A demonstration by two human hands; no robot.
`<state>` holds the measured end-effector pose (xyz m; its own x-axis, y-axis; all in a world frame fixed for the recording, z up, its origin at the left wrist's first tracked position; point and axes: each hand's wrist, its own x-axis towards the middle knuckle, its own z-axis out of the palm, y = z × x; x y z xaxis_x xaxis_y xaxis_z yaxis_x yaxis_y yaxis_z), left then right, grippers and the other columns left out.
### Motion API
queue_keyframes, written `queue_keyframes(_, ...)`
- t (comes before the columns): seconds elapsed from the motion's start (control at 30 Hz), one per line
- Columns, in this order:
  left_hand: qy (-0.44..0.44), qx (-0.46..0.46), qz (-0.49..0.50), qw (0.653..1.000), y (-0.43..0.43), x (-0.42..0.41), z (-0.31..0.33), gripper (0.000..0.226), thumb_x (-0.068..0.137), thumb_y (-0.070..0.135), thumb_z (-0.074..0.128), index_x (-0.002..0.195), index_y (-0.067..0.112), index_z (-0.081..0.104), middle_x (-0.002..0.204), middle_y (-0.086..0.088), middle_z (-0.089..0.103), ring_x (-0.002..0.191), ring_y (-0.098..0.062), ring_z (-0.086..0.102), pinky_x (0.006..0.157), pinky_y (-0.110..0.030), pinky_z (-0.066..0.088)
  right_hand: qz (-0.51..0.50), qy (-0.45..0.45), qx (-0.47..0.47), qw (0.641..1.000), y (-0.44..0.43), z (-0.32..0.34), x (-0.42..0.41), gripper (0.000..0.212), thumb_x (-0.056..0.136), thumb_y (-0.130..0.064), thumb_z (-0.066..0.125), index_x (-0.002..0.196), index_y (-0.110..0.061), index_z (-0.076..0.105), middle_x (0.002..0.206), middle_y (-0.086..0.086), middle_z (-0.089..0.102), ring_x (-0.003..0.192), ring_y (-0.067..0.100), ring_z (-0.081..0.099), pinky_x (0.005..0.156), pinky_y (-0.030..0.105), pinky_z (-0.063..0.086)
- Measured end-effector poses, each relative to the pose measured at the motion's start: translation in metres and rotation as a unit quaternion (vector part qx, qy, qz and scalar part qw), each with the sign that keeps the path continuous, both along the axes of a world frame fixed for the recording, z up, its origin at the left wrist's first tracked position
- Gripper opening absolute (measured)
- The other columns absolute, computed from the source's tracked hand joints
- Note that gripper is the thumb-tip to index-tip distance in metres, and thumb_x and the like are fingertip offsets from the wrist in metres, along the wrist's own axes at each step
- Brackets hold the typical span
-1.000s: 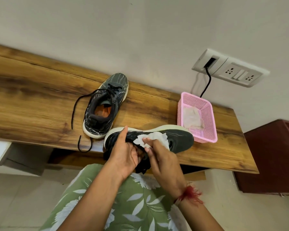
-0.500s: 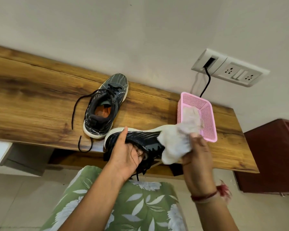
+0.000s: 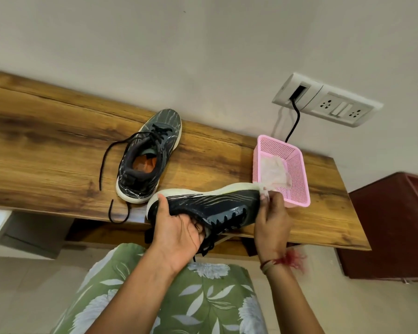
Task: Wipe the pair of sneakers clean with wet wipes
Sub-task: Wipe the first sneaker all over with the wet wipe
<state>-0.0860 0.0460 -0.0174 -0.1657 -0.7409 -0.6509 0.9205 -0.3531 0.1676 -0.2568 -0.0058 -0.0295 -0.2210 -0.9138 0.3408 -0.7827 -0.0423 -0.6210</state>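
My left hand [image 3: 179, 227] grips the heel end of a dark sneaker [image 3: 215, 206] with a white sole, held on its side above the near edge of the wooden table [image 3: 46, 153]. Its upper looks wet and shiny. My right hand [image 3: 272, 218] wraps over the toe and pinches a white wet wipe [image 3: 264, 192], most of which is hidden by my fingers. The second sneaker [image 3: 147, 160] stands upright on the table, toe toward the wall, laces loose.
A pink plastic basket [image 3: 297, 174] holding a crumpled used wipe [image 3: 274, 173] sits on the table right of the held sneaker. A switchboard [image 3: 328, 100] with a black cable is on the wall. A dark red cabinet [image 3: 391, 227] stands at the right.
My right hand has carried the wipe from the sneaker's middle out to the toe, where it now folds around the tip. My left hand keeps its hold on the heel.
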Motion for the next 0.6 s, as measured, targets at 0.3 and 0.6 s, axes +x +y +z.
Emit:
queue_keyframes(0.3, 0.010, 0.044, 0.041, 0.998, -0.002, -0.001, -0.014, 0.069, 0.089, 0.064, 0.042, 0.120, 0.004, 0.059, 0.114, -0.011, 0.054, 0.101, -0.023, 0.045, 0.110, -0.036, 0.032, 0.096, 0.077, -0.015, 0.992, 0.002, -0.003, -0.022, 0.031, 0.095, -0.026, 0.044, 0.118, -0.011, 0.060, 0.110, 0.007, 0.067, 0.093, 0.024, 0.065, 0.074, 0.029, 0.050)
queue_keyframes(0.6, 0.036, 0.077, 0.113, 0.990, 0.010, -0.012, -0.006, 0.048, 0.086, 0.049, 0.058, 0.104, 0.005, 0.060, 0.105, -0.014, 0.068, 0.100, -0.026, 0.063, 0.098, -0.042, 0.044, 0.111, 0.070, -0.006, 0.991, 0.011, -0.003, -0.014, 0.044, 0.094, -0.039, 0.033, 0.117, -0.012, 0.059, 0.111, 0.007, 0.066, 0.097, 0.026, 0.065, 0.079, 0.033, 0.053)
